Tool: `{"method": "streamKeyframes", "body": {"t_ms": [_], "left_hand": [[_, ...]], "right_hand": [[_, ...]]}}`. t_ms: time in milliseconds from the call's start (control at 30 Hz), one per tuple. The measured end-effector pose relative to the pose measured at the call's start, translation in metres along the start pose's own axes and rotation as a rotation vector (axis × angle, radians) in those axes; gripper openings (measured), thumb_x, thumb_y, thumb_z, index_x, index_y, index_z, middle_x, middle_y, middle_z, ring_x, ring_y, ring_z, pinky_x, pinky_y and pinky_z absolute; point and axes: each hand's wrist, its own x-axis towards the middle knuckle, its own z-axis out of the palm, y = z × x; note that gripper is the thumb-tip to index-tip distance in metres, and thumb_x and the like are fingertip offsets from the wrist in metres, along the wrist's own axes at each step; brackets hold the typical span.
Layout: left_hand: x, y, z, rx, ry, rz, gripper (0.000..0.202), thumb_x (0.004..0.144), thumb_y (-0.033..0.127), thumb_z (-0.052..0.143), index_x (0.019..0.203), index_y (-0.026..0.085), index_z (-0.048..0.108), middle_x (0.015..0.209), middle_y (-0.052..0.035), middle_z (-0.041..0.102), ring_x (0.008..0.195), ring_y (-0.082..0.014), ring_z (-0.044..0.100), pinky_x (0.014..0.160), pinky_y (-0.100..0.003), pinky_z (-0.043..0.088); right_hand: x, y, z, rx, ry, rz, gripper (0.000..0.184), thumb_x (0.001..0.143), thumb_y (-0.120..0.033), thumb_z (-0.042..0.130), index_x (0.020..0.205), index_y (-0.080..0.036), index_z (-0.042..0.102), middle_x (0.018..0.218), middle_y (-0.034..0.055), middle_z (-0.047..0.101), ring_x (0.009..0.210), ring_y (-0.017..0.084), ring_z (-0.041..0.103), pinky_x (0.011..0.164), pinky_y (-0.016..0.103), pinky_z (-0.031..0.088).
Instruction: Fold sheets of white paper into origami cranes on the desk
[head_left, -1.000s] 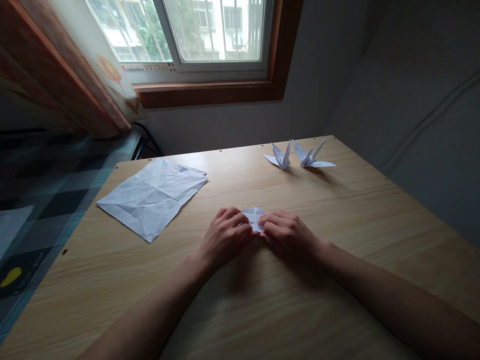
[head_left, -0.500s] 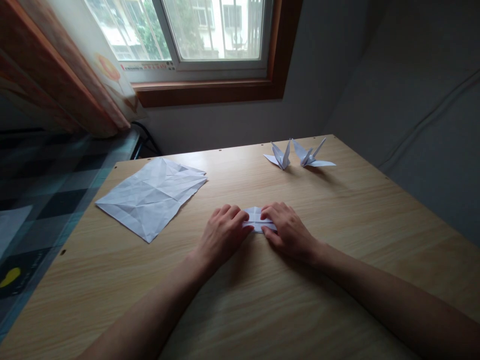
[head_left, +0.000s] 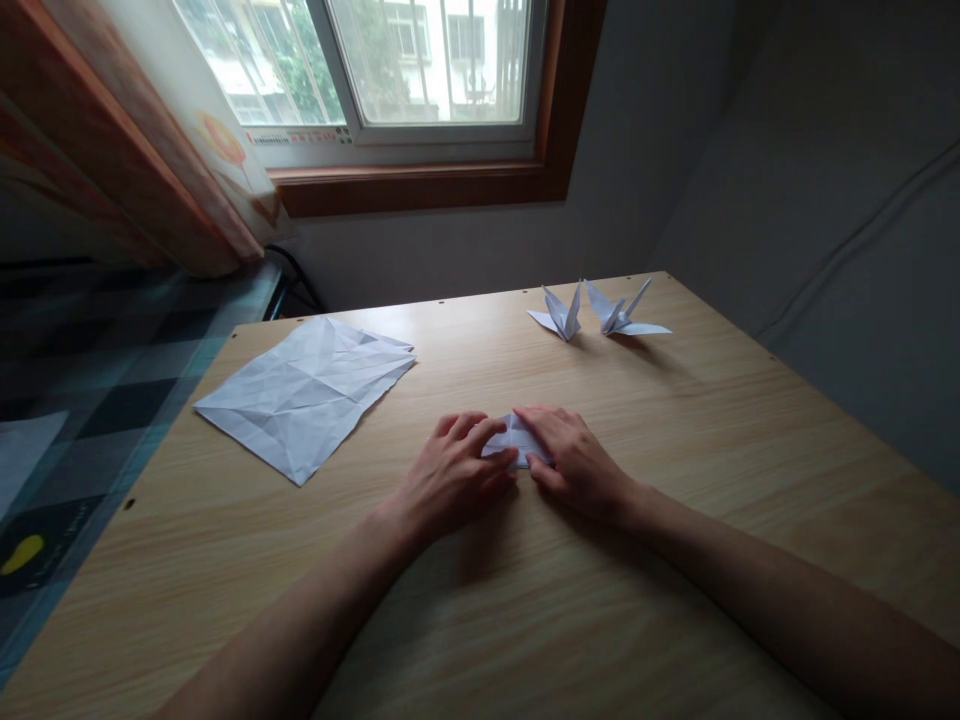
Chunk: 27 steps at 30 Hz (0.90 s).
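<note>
A small folded piece of white paper lies on the wooden table between my two hands. My left hand is at its left side, with thumb and fingers curled over the near and left edges. From the right, my right hand holds the paper down, its fingers lying along the upper right edge and its thumb at the lower right. Parts of the paper are hidden under the fingers.
Creased white paper sheets lie at the table's left. Two white paper cranes stand near the far edge. Beyond are a window and curtain; a checked cloth covers a surface on the left.
My left fingers have shifted slightly to the right over the paper. My right fingers have straightened along its upper edge, which now slants where it was squarer before.
</note>
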Motion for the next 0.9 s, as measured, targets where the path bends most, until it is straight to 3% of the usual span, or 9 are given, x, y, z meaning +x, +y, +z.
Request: {"method": "streamKeyframes", "body": {"t_ms": [300,600,900], "left_hand": [[-0.0013,-0.0002,0.0047,-0.028,-0.017,0.000,0.022,0.087,0.025,0.061,0.109,0.026,0.066,0.116,-0.0043,0.066,0.105,-0.0216,0.057,0.090,-0.037,0.040],[-0.0007,0.0021,0.0014,0.016,0.063,-0.019,0.016,0.087,0.029,0.061,0.100,0.025,0.069,0.124,-0.0075,0.061,0.111,-0.0264,0.053,0.091,-0.042,0.041],[0.0019,0.0013,0.0004,-0.055,0.071,0.038,0.017,0.093,0.018,0.050,0.085,0.020,0.065,0.089,-0.0008,0.073,0.088,-0.0151,0.063,0.084,-0.032,0.040]], "right_hand": [[0.0000,0.0005,0.0002,0.030,0.038,-0.030,0.046,0.085,-0.013,0.054,0.131,-0.016,0.051,0.125,0.0137,0.063,0.115,0.027,0.057,0.099,0.046,0.044],[0.0006,-0.0015,0.0002,-0.015,0.009,-0.046,0.029,0.086,-0.011,0.054,0.112,-0.018,0.065,0.117,0.0110,0.068,0.112,0.025,0.059,0.098,0.045,0.043],[-0.0015,-0.0009,0.0011,-0.067,-0.001,-0.091,0.023,0.088,-0.011,0.054,0.106,-0.016,0.068,0.115,0.0100,0.068,0.107,0.024,0.059,0.096,0.042,0.044]]}}
